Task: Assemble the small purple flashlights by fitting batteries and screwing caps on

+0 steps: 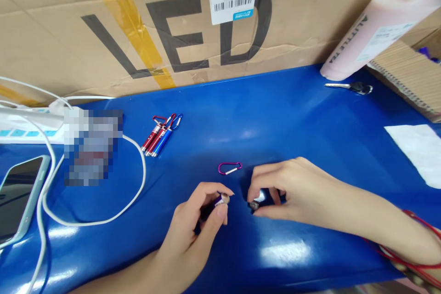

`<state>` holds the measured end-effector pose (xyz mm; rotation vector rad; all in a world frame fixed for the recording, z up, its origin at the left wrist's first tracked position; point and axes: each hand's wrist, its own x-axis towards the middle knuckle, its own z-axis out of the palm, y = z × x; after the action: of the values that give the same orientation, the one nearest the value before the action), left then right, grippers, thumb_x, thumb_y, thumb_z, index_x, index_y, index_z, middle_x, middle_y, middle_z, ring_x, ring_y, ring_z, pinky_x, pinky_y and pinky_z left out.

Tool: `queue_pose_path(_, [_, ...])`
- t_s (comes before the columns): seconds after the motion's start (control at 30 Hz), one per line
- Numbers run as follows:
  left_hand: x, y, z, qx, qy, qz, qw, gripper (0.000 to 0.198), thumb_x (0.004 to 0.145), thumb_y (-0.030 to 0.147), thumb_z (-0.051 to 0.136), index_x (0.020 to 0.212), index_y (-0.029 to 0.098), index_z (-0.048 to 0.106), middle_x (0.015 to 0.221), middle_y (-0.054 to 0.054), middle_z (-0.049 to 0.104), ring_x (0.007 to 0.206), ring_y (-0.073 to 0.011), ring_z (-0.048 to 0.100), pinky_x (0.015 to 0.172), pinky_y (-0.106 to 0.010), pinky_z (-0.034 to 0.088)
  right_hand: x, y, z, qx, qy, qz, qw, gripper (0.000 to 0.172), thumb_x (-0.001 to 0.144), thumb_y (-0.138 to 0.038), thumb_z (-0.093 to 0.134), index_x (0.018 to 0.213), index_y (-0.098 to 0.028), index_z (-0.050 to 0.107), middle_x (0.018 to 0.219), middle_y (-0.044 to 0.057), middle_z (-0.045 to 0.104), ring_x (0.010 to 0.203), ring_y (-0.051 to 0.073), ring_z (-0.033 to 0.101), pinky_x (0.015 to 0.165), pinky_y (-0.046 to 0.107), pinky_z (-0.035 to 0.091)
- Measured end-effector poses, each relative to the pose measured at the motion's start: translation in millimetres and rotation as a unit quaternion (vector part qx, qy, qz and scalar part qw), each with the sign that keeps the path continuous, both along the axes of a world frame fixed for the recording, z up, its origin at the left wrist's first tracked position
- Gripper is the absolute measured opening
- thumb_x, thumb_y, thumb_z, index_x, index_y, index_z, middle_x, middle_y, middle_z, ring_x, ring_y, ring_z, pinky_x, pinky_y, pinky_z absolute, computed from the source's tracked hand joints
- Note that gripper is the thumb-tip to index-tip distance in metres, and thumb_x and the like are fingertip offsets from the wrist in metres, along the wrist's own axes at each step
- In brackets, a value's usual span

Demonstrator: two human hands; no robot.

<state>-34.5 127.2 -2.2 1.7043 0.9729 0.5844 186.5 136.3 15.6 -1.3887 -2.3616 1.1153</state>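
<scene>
My left hand [196,225] is closed around a small purple penlight tube [217,200], its round silvery end facing up and right; most of the tube is hidden by my fingers. My right hand [282,188] pinches a small dark, shiny round piece [254,205] just above the blue tabletop; its kind is unclear. Between and beyond both hands lies a purple carabiner clip [230,168] with a silver gate. Farther left, two red penlights and a blue one [161,141] lie side by side, each with a carabiner at its top.
A large cardboard box [186,23] walls off the back of the blue table [241,119]. On the left are a white cable [143,179], a phone [20,197] and a power strip [31,124]. A drink bottle [375,27], a key [347,87] and white paper [416,149] are at right.
</scene>
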Motion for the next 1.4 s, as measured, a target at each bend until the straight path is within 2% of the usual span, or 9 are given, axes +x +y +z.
queue_pose_path(0.27, [3,2,-0.5,-0.009,0.016,-0.004,1.000,0.014,0.093,0.024,0.040,0.103,0.022,0.049,0.067,0.003,0.053,0.054,-0.0085,0.047,0.047,-0.018,0.037,-4,-4,-7.9,0.041,0.062,-0.058,0.996,0.004,0.076,-0.019,0.062,0.076,-0.021,0.066,0.063,-0.004,0.064,0.052,0.009,0.058,0.049,0.019,0.041])
queue_pose_path(0.43, [4,1,-0.8,0.007,0.021,-0.006,1.000,0.015,0.092,0.021,0.042,0.105,0.022,0.049,0.070,0.002,0.056,0.061,-0.0091,0.053,0.053,-0.017,0.043,-7,-5,-7.0,0.075,0.150,-0.080,0.983,0.004,0.078,-0.020,0.062,0.079,-0.020,0.066,0.067,-0.003,0.067,0.053,0.008,0.059,0.050,0.017,0.045])
queue_pose_path(0.6, [6,1,-0.5,0.024,0.015,-0.008,1.000,0.013,0.091,0.019,0.044,0.102,0.021,0.050,0.070,0.003,0.057,0.061,-0.0088,0.054,0.055,-0.017,0.045,-11,-5,-8.1,0.109,0.215,-0.074,0.968,0.009,0.081,-0.019,0.062,0.089,-0.019,0.067,0.080,0.000,0.067,0.067,0.009,0.062,0.060,0.019,0.050])
queue_pose_path(0.73, [5,2,1.2,0.030,0.018,-0.018,0.999,0.011,0.091,0.019,0.043,0.099,0.021,0.050,0.070,0.003,0.057,0.060,-0.0091,0.052,0.054,-0.017,0.044,-14,-5,-7.3,0.112,0.253,-0.076,0.958,0.015,0.082,-0.015,0.062,0.093,-0.020,0.069,0.083,0.000,0.064,0.071,0.009,0.061,0.062,0.018,0.050])
queue_pose_path(0.93, [5,2,1.7,0.046,0.013,-0.027,0.999,0.011,0.090,0.015,0.044,0.098,0.020,0.050,0.071,0.003,0.057,0.063,-0.0082,0.054,0.059,-0.016,0.045,-15,-6,-5.0,0.106,0.274,-0.076,0.953,0.026,0.084,-0.008,0.056,0.100,-0.023,0.068,0.085,0.000,0.060,0.069,0.007,0.058,0.056,0.016,0.047])
queue_pose_path(1.03, [5,1,-0.1,0.055,0.010,-0.027,0.998,0.008,0.090,0.014,0.044,0.091,0.020,0.049,0.069,0.004,0.057,0.060,-0.0078,0.053,0.055,-0.015,0.045,-17,-6,-6.9,0.102,0.272,-0.071,0.954,0.024,0.084,-0.009,0.055,0.098,-0.023,0.069,0.082,0.000,0.059,0.064,0.006,0.057,0.053,0.016,0.046])
queue_pose_path(1.17, [4,-1,-3.5,0.071,0.003,-0.013,0.997,0.007,0.088,0.013,0.047,0.086,0.020,0.048,0.070,0.004,0.058,0.060,-0.0075,0.054,0.054,-0.014,0.045,-19,-7,-8.7,0.084,0.289,-0.060,0.952,0.018,0.084,-0.011,0.057,0.091,-0.021,0.070,0.079,0.001,0.061,0.065,0.007,0.059,0.056,0.016,0.048])
queue_pose_path(1.27, [4,-2,-6.6,0.085,-0.016,-0.023,0.996,0.012,0.087,0.010,0.049,0.084,0.021,0.046,0.072,0.004,0.058,0.063,-0.0066,0.056,0.057,-0.012,0.046,-19,-6,-6.2,0.045,0.284,-0.064,0.956,0.015,0.081,-0.010,0.060,0.085,-0.018,0.072,0.076,0.001,0.064,0.063,0.007,0.060,0.055,0.016,0.049])
queue_pose_path(1.4, [5,-4,-10.4,0.111,-0.027,-0.042,0.993,0.014,0.086,0.008,0.049,0.083,0.021,0.044,0.072,0.004,0.056,0.063,-0.0067,0.055,0.060,-0.013,0.046,-19,-3,-2.9,-0.038,0.237,-0.115,0.964,0.003,0.072,-0.015,0.070,0.071,-0.018,0.071,0.067,-0.002,0.066,0.054,0.007,0.058,0.047,0.015,0.045])
